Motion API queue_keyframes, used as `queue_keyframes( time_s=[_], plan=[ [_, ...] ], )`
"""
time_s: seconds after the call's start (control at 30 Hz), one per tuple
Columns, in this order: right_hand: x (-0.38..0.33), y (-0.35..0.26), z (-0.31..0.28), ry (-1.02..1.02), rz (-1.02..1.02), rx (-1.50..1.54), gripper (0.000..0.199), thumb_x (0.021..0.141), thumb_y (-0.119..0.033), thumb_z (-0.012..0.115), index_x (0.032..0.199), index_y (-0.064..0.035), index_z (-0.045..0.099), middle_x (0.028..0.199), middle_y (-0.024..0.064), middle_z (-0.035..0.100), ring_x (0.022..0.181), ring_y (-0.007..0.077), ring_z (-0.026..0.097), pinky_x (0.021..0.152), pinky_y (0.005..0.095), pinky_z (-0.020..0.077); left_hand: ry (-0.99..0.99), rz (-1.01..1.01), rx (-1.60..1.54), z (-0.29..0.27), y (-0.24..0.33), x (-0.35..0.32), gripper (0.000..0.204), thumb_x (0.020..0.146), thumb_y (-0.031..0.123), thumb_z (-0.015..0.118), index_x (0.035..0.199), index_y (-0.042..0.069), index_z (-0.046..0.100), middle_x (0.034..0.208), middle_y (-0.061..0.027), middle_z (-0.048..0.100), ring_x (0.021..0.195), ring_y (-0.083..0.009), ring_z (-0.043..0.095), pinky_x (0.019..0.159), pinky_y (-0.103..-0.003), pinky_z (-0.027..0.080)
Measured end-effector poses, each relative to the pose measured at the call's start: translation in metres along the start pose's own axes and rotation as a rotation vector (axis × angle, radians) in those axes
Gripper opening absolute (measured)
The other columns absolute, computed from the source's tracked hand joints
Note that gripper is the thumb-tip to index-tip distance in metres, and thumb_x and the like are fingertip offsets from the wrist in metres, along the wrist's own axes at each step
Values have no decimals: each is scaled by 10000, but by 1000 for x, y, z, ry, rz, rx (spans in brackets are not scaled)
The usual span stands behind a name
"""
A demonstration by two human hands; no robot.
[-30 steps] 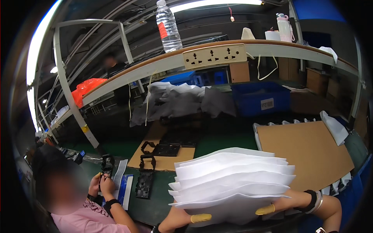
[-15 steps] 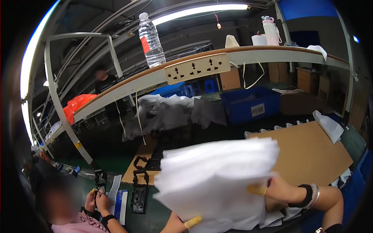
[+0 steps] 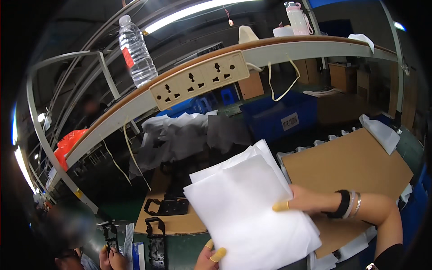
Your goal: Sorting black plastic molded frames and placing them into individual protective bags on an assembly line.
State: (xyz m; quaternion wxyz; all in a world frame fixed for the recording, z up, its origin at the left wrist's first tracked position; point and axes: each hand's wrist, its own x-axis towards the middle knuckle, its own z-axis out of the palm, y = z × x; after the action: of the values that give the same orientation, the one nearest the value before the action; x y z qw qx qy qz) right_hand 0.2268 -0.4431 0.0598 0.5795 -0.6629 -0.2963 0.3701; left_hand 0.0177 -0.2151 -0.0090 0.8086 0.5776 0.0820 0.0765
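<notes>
A stack of thin white sheets (image 3: pixel 252 207), perhaps foam or paper bags, is held up in front of me between both hands. My left hand (image 3: pixel 209 260) grips its lower left corner, with yellow finger cots on the thumb and a finger. On the right edge my right hand (image 3: pixel 299 200) is closed, its yellow-capped thumb lying across the top sheet and the other fingers hidden behind. Behind the stack, to the right, lies a large brown cardboard sheet (image 3: pixel 346 168) with white wrapped pieces poking out around its edges.
Black frame-shaped parts (image 3: pixel 173 206) lie on cardboard at left. A co-worker's hands (image 3: pixel 111 259) handle a similar part nearby. A blue bin (image 3: pixel 274 117) and a pile of white bags (image 3: pixel 180 130) stand beyond. Overhead, a shelf carries a power strip (image 3: pixel 198 80) and a plastic bottle (image 3: pixel 136 54).
The stack has tilted and turned, now showing its flat face instead of its fanned upper edges. My right hand has shifted slightly left and up. The whole view has swung a little.
</notes>
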Motion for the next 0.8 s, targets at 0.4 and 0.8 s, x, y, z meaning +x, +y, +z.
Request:
queue_keyframes(
  time_s=[0.4, 0.8],
  plan=[
    [171, -36, -242, 868, -433, 223, 385, 819, -270, 603, 1122, -39, 552, 954, 61, 630, 852, 229, 631, 687, 366, 532, -177, -319, -29, -50, -27, -2, 325, 940, 214, 517, 1190, 8, 502, 1049, -125, 596, 954, -189, 584, 865, -293, 459],
    [269, -20, -301, 1219, -443, 470, 321, 768, -260, 679, 911, -18, 522, 898, 118, 579, 716, 183, 585, 486, 322, 459, -210, -313, 50, -44, -27, -11, 243, 911, 82, 531, 1138, -5, 540, 1023, -113, 596, 876, -138, 545, 804, -271, 433]
  ],
)
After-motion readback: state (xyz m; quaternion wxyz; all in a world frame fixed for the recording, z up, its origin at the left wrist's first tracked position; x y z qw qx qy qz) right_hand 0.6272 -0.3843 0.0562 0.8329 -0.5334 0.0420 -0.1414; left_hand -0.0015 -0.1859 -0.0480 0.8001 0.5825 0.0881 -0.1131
